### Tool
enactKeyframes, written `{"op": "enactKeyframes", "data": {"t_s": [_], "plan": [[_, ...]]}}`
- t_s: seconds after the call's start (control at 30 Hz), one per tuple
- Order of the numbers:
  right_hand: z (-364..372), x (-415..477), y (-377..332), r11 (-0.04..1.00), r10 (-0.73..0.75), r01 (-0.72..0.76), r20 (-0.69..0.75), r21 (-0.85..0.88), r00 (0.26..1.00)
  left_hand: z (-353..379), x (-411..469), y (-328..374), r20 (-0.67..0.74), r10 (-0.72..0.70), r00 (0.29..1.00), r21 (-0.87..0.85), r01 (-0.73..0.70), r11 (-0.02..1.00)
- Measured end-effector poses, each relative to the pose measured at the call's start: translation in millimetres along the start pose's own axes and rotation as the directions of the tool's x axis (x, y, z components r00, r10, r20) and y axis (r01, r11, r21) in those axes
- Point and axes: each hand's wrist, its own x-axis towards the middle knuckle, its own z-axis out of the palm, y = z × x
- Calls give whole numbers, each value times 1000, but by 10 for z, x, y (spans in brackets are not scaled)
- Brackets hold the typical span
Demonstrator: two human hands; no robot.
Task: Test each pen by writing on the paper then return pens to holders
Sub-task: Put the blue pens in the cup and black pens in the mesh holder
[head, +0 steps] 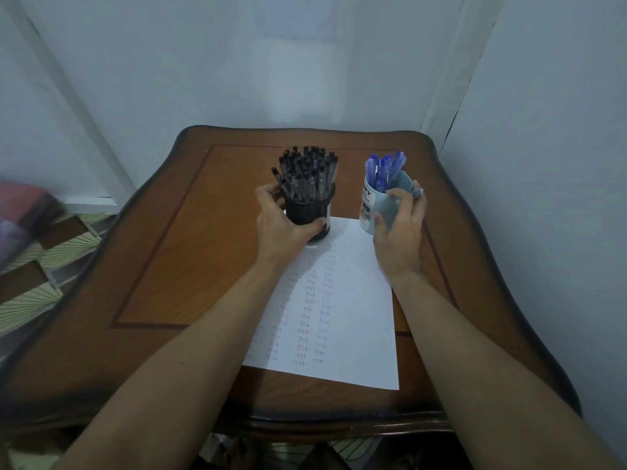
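Both forearms come in from 6 o'clock over the dark, curved front rim of the table (163,252), hiding part of that rim. Between them lies the paper (359,327), its near edge just short of the rim and its left margin under the left forearm. Columns of the word "test" run up it, and the leftmost columns are too faint to read. From the paper toward 9 o'clock a wide stretch of bare wood reaches the table's left edge. Toward 3 o'clock only a narrow strip lies between the sheet and the right edge. Farther in, the left hand (281,228) grips the black mesh holder (310,206) at 12 o'clock, thumb across its near side and fingers round the far left. The palm hides part of its base, which sits at the paper's far left corner. The black pens (307,171) stand packed upright in it. At 1 o'clock the right hand (400,239), a ring (419,193) on one finger, curls round the pale blue cup (371,205), covering its right side. The cup's printed label is only partly legible. The blue pens (385,171) lean in it. The two holders stand near each other but apart. Behind them a short band of wood ends at the table's far edge, close to the pale wall (237,79). At 9 o'clock, off the table, a blurred reddish object (23,212) is cut by the frame.
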Motion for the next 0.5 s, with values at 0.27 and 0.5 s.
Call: {"op": "enactKeyframes", "data": {"t_s": [0.27,0.5], "plan": [[120,85,-112,999,-28,28,-3,36,1000,63,306,-105,-86,1,996,13,0,1000],[190,67,-134,1000,0,-1,33,26,999,117,355,-188,-82,-21,996,40,24,999]]}}
